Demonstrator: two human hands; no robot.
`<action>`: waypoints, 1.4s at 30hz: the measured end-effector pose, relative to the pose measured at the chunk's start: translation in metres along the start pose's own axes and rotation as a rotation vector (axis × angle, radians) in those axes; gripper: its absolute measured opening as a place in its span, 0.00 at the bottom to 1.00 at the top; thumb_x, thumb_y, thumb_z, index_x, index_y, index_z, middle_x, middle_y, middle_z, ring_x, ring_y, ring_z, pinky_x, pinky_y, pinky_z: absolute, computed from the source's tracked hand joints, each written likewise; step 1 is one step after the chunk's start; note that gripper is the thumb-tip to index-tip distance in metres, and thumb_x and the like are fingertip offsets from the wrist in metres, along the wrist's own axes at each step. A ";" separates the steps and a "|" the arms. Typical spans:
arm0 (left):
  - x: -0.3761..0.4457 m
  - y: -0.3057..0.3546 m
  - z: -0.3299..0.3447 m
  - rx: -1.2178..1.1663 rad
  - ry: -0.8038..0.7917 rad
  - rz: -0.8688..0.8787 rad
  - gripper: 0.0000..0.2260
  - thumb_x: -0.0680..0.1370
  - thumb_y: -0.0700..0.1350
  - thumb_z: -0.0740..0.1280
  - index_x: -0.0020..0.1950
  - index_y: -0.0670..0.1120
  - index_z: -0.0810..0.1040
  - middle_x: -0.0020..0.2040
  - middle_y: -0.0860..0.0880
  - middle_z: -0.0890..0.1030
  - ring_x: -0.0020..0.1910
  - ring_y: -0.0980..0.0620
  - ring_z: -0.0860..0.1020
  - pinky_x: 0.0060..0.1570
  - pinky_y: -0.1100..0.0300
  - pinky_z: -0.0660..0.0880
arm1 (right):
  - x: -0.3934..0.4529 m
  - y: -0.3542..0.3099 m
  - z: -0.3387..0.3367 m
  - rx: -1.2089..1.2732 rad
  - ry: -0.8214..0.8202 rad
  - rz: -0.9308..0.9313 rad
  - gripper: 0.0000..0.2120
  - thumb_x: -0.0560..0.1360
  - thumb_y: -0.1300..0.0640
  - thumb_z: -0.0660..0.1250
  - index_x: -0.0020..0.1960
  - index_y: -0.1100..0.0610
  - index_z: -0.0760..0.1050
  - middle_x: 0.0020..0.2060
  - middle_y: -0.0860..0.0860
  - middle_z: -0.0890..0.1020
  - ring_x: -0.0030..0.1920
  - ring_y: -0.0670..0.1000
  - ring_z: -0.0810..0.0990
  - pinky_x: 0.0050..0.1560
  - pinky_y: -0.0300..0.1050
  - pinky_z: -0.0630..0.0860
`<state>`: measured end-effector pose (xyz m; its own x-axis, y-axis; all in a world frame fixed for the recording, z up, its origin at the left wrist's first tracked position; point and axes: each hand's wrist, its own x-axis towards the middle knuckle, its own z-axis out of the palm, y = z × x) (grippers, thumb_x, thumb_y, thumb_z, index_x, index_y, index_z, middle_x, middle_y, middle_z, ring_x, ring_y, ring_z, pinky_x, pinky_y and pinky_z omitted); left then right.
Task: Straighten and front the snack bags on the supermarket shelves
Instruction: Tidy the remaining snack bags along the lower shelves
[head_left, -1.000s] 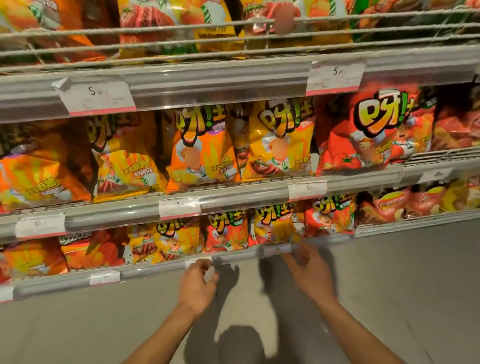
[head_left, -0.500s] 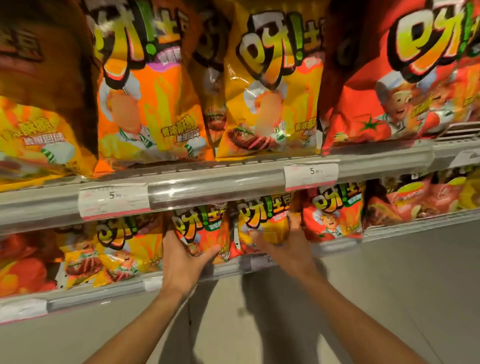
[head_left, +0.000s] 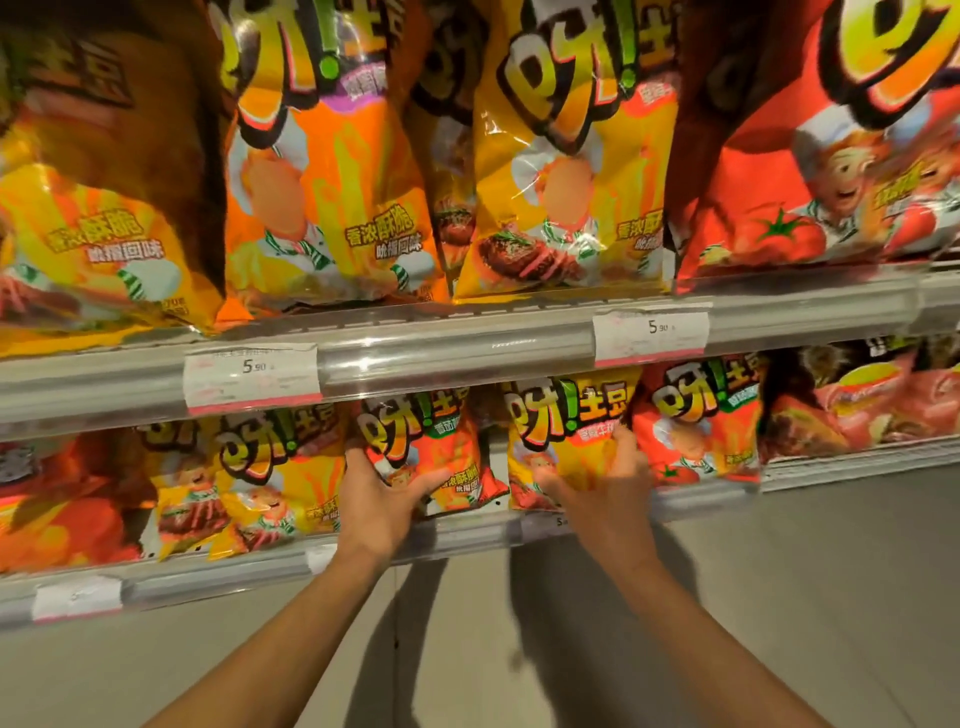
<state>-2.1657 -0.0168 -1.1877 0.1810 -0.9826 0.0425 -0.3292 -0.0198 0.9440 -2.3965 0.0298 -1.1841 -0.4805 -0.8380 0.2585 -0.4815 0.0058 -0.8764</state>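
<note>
Lower shelf (head_left: 467, 540): two bags gripped | orange bag (head_left: 431, 447) held by left hand (head_left: 374, 499) | yellow bag (head_left: 566, 436), three o'clock, by right hand (head_left: 602, 488)

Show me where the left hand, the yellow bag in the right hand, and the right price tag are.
left hand (head_left: 382, 499), head view, back of hand
yellow bag (head_left: 566, 441), head view, front panel
right price tag (head_left: 652, 335), head view, middle

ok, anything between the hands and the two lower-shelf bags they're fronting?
Nothing visible. The left hand already grips the small orange-red snack bag, and the right hand holds the small yellow snack bag. The grey shelf-edge rail sits below both bags.
</note>
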 end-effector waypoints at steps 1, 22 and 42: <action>-0.001 0.002 0.001 0.008 0.008 0.015 0.30 0.57 0.58 0.79 0.51 0.49 0.70 0.48 0.50 0.80 0.50 0.47 0.81 0.52 0.49 0.79 | -0.004 0.000 -0.007 0.030 0.003 -0.002 0.34 0.60 0.45 0.84 0.58 0.57 0.73 0.47 0.54 0.82 0.49 0.58 0.80 0.50 0.59 0.78; -0.023 0.043 0.141 0.003 -0.240 0.233 0.28 0.64 0.56 0.82 0.59 0.51 0.75 0.55 0.50 0.77 0.56 0.51 0.78 0.54 0.50 0.77 | -0.099 0.081 -0.129 0.167 0.038 0.383 0.46 0.51 0.35 0.84 0.65 0.42 0.72 0.58 0.48 0.82 0.58 0.52 0.82 0.57 0.61 0.80; -0.036 0.029 0.089 0.199 -0.330 0.079 0.35 0.66 0.63 0.74 0.67 0.49 0.67 0.62 0.49 0.74 0.59 0.48 0.75 0.56 0.51 0.75 | -0.130 0.025 -0.087 0.157 -0.129 0.352 0.44 0.52 0.39 0.84 0.64 0.40 0.70 0.58 0.46 0.81 0.58 0.50 0.82 0.57 0.58 0.81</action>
<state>-2.2647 0.0016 -1.1913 -0.1489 -0.9885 -0.0253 -0.5095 0.0548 0.8587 -2.4099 0.1861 -1.2040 -0.4954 -0.8614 -0.1123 -0.1817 0.2292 -0.9563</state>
